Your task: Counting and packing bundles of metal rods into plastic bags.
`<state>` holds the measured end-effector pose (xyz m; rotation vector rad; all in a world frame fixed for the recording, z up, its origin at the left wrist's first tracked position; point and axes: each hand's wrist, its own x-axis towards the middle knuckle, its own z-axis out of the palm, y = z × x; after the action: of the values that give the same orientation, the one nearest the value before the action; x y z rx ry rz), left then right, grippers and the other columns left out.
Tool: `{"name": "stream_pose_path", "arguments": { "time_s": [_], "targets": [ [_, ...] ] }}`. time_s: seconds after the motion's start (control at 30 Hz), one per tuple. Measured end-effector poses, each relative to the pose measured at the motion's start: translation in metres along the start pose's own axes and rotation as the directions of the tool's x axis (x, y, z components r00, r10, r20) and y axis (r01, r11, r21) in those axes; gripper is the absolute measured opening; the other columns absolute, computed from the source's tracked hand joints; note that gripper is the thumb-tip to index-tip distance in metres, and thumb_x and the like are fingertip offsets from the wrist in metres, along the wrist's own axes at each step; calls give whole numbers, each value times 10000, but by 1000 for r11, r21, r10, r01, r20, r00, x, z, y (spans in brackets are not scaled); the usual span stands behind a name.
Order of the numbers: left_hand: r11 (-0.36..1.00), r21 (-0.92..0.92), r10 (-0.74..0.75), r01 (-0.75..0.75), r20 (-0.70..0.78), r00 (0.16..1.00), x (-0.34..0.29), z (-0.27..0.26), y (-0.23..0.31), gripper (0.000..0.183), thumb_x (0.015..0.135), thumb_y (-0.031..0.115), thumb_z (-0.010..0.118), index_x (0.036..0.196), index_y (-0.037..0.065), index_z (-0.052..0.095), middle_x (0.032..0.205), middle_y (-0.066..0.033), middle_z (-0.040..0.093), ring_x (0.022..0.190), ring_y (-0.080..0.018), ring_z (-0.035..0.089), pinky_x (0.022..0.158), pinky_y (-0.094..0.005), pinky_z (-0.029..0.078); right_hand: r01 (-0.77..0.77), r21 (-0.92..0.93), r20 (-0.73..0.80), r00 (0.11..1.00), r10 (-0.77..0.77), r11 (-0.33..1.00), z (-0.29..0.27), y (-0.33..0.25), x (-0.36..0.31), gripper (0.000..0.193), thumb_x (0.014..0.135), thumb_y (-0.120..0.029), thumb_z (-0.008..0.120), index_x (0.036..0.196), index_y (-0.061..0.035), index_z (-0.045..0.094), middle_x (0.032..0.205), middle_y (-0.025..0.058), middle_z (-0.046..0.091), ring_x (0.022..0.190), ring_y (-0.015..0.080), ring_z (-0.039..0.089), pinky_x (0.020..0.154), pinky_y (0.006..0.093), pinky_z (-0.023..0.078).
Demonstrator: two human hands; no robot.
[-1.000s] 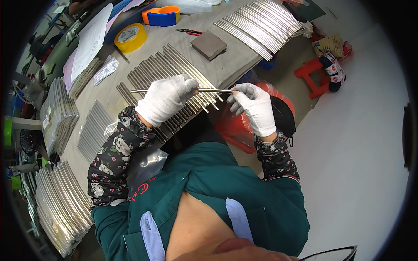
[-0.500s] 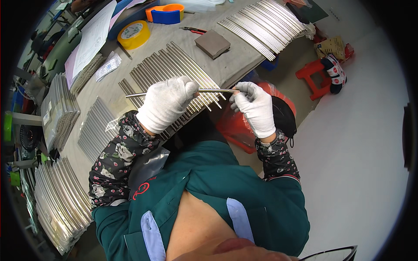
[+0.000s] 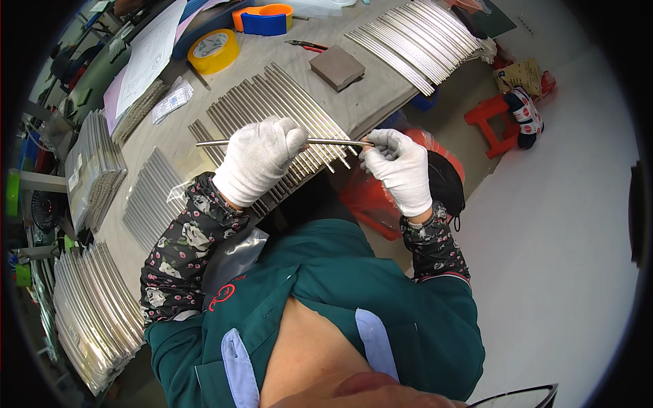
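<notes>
A thin, shiny metal rod (image 3: 333,141) lies across both my white-gloved hands, nearly level, above the table's near edge. My left hand (image 3: 264,158) is closed round it, and its left end sticks out past the glove. At the other end, my right hand (image 3: 400,168) pinches the rod's tip between thumb and fingers. Beneath and behind the rod, a row of similar metal rods (image 3: 262,98) lies side by side, some jutting over the table edge. Part of that row is hidden by my left hand.
A grey-brown block (image 3: 337,66) sits beyond the rods, near red-handled pliers (image 3: 307,46). Another rod row (image 3: 415,41) lies far right. Yellow tape (image 3: 213,51) and bagged rods (image 3: 95,173) are at left. A red stool (image 3: 491,126) stands on the floor.
Both hands keep their grip on the rod and stay almost in place. The table and its contents sit slightly further right in the picture.
</notes>
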<state>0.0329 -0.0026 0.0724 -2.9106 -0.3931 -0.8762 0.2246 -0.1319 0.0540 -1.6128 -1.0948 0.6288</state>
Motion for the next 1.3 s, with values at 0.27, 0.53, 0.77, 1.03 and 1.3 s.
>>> {"name": "stream_pose_path", "arguments": {
  "time_s": [0.27,0.53,0.77,1.03,1.3],
  "targets": [
    [994,104,11,-18,73,997,0,-4,1,61,740,144,566,781,129,523,714,-15,519,656,-188,576,527,-311,488,-8,147,-50,999,15,989,4,3,1,175,779,-56,651,924,41,662,696,27,650,593,36,573,570,182,477],
    [971,172,138,-166,163,977,-1,-9,-15,122,742,139,568,848,112,512,788,-2,519,731,-173,561,600,-295,462,-83,90,96,993,75,992,3,-3,-5,139,791,-27,611,892,65,636,663,8,610,575,24,532,556,166,451],
    [975,116,156,-192,266,951,0,-19,-11,133,757,146,539,888,124,523,772,-1,506,709,-168,554,619,-288,457,-271,202,193,953,233,941,5,-7,-9,119,807,-16,598,891,60,631,658,26,620,559,56,573,531,180,465],
    [892,271,247,-362,379,892,-21,-15,-33,138,755,175,512,886,130,519,888,-3,522,825,-151,541,676,-271,447,-45,199,10,999,44,979,-25,7,6,235,862,-19,608,1081,52,561,948,83,635,780,106,612,704,214,497],
    [832,287,323,-475,446,835,-26,-2,-37,75,762,196,524,784,126,506,820,-8,474,816,-161,530,717,-293,451,-10,-128,-145,989,-9,992,-53,51,34,203,880,-143,617,959,44,616,764,54,630,673,95,592,612,212,470]
  ]
}}
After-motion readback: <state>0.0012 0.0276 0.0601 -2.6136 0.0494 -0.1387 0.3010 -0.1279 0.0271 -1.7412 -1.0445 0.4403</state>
